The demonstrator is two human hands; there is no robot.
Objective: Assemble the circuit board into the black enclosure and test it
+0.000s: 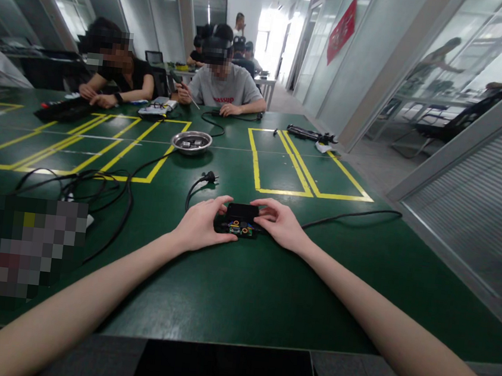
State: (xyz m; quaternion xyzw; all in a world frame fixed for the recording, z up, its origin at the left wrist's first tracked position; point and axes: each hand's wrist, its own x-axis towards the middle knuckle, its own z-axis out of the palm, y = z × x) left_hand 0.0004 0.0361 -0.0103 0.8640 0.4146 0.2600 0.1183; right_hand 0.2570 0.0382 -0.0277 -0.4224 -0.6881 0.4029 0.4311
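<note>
On the table in front of me lies an opened black power adapter with a circuit board (241, 229) showing; copper-coloured coils and coloured wires sit on it. Its black cover (243, 212) is tilted up along the far side. My left hand (197, 224) curls round the left end of the adapter, thumb along its near edge and fingers at the cover's left. With thumb and fingers, my right hand (285, 224) grips the cover's right end. A cable with a black plug (209, 177) lies just beyond my left hand, and a black cord (350, 218) runs off to the right.
A metal bowl (191, 151) with small metal parts stands farther back. Black cables (128, 199) tangle at left, near a blurred-out patch. Yellow tape (284, 192) marks the green table. A black tool-like object (308, 133) lies back right. Two people (232, 84) work opposite.
</note>
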